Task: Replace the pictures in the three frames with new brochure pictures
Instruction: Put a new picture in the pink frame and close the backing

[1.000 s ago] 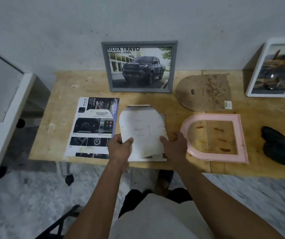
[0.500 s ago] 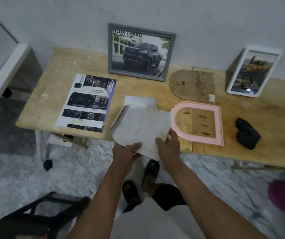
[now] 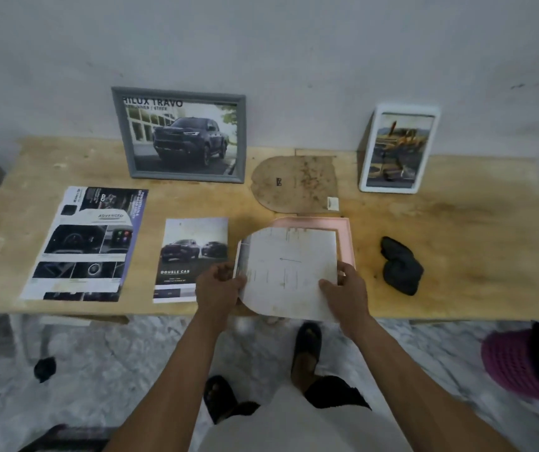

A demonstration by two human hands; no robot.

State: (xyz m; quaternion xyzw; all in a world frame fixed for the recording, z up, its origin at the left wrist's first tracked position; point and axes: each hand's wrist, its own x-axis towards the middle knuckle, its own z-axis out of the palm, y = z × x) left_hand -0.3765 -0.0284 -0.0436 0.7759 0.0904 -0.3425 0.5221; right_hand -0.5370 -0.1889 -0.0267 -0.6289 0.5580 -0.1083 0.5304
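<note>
Both hands hold an arch-shaped white sheet (image 3: 289, 272), blank side up, over the pink arch-shaped frame (image 3: 346, 236) lying flat on the wooden table (image 3: 457, 239). My left hand (image 3: 217, 287) grips the sheet's left edge and my right hand (image 3: 343, 288) grips its lower right edge. A brochure page showing two trucks (image 3: 191, 256) lies uncovered left of the sheet. A larger brochure page (image 3: 89, 243) lies further left. The brown arch-shaped backing board (image 3: 294, 184) lies behind the pink frame.
A grey frame with a truck picture (image 3: 180, 135) and a white frame (image 3: 397, 148) lean on the wall at the back. A black cloth (image 3: 400, 264) lies right of the pink frame. My feet and a pink object (image 3: 519, 363) are on the floor below.
The arch-shaped sheet was lifted off the truck brochure page and carried right, now over the pink frame. The brochure page beneath is uncovered.
</note>
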